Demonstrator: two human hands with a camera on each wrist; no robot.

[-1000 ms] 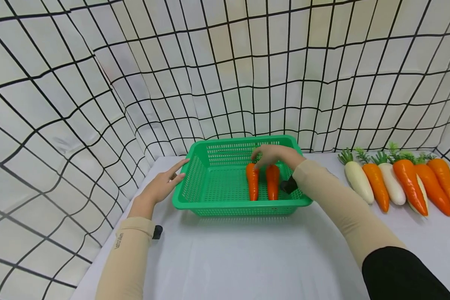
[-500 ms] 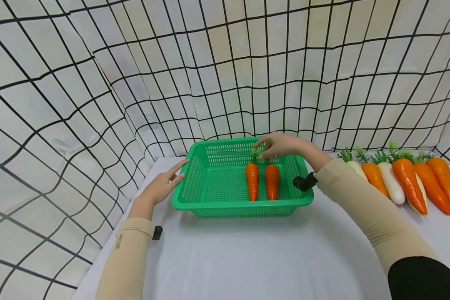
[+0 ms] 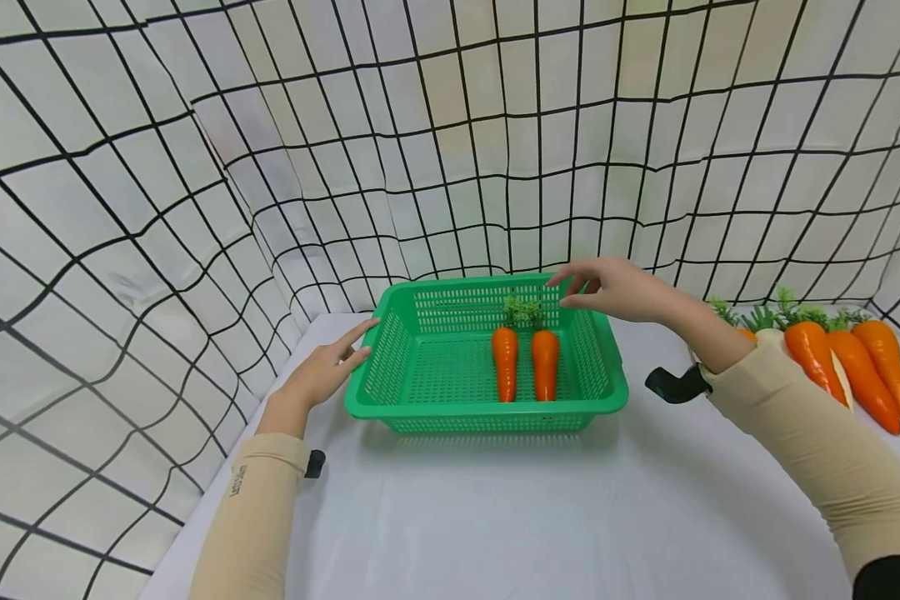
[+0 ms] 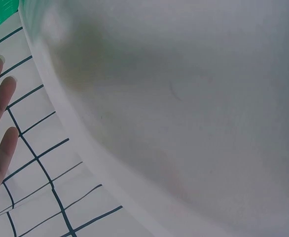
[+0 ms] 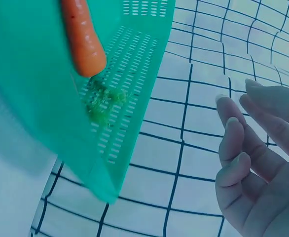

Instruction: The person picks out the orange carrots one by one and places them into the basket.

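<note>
Two orange toy carrots (image 3: 505, 363) with leafy green tops lie side by side in the right half of a green plastic basket (image 3: 487, 409). My left hand (image 3: 322, 373) is at the basket's left rim, fingertips right at the edge and fingers fairly straight. Above the back right corner of the basket hovers my right hand (image 3: 618, 289), its fingers loosely bent and nothing between them. In the right wrist view, a carrot (image 5: 83, 39) shows inside the basket, apart from the right hand (image 5: 268, 163). The left wrist view catches only a few fingers (image 4: 1, 108) of the left hand.
On the right of the white table (image 3: 487, 517) lies a row of toy vegetables, with orange carrots (image 3: 862, 379) and white radishes, partly hidden by the right forearm. A black net (image 3: 465, 175) over white cloth stands behind the basket and along the left.
My right hand has lifted away from the carrots' tops and moved right, out over the basket's back right corner. My left hand has stayed at the rim.
</note>
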